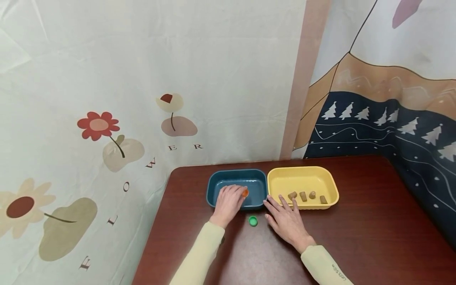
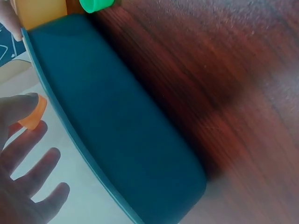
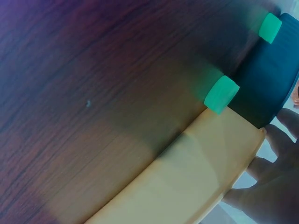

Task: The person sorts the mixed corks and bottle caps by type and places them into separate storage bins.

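My left hand [image 1: 229, 202] is over the near side of the blue tray [image 1: 236, 173]. Its thumb and index finger pinch an orange bottle cap [image 2: 35, 114] above the tray's rim, while the other fingers spread loosely. My right hand [image 1: 287, 223] reaches to the near left corner of the yellow tray [image 1: 303, 170], its extended fingers at the rim. Between the hands, a green bottle cap [image 1: 253, 221] lies on the table, hollow side up. The right wrist view shows another green cap [image 3: 222, 94] by the yellow tray's corner; my right hand hides that spot in the head view.
Several brown cork-like pieces [image 1: 303, 196] lie in the yellow tray along its near side. Both trays stand side by side at the back of the dark wooden table [image 1: 370, 221]. Printed cloth [image 1: 231, 79] hangs behind and beside it.
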A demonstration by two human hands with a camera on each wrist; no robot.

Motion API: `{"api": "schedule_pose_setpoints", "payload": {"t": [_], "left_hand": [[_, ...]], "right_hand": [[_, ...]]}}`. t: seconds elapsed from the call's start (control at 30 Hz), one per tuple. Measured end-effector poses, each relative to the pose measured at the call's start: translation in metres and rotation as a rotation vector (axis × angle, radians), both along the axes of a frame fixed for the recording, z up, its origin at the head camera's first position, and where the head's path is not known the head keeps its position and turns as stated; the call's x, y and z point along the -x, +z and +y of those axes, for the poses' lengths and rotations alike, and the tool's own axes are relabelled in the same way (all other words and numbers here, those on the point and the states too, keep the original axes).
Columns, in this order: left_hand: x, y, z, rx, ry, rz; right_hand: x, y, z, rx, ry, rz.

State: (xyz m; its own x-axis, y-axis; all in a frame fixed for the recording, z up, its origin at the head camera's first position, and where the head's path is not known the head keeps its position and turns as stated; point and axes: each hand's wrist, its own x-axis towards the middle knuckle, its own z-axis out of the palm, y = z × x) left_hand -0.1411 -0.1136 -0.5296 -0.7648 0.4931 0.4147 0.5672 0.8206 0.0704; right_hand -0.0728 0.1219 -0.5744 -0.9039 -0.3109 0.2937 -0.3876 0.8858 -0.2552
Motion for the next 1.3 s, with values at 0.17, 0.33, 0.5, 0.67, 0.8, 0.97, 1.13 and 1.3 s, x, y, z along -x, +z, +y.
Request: {"api": "schedule_pose_setpoints", "payload": {"t": [0.17,0.33,0.5,0.67,0.8,0.97,1.13,1.3], "left_hand": [[0.008,0.0,0.005,0.048,0.022,-0.082],[0.013,-0.003,0.011,0.113,0.057,-0.15],[0.017,-0.006,0.015,0.132,0.072,-0.173],[0.023,-0.01,0.017,0.137,0.084,-0.186],[0.027,-0.013,0.018,0.135,0.094,-0.222],[0.029,-0.017,0.019,0.133,0.12,-0.255],[0.029,-0.017,0.019,0.122,0.158,-0.293],[0.029,-0.013,0.017,0.077,0.206,-0.321]], "right_hand": [[0.0,0.001,-0.001,-0.002,-0.009,-0.018],[0.0,0.001,-0.002,0.005,-0.014,-0.031],[0.0,0.0,-0.002,0.012,-0.017,-0.042],[0.0,-0.002,-0.002,0.008,-0.014,-0.031],[0.0,-0.003,-0.001,0.001,-0.019,-0.029],[-0.001,-0.003,-0.001,-0.006,-0.018,-0.026],[0.0,-0.003,-0.001,0.004,-0.014,-0.011],[0.001,-0.005,-0.001,0.01,-0.011,0.01]]}}
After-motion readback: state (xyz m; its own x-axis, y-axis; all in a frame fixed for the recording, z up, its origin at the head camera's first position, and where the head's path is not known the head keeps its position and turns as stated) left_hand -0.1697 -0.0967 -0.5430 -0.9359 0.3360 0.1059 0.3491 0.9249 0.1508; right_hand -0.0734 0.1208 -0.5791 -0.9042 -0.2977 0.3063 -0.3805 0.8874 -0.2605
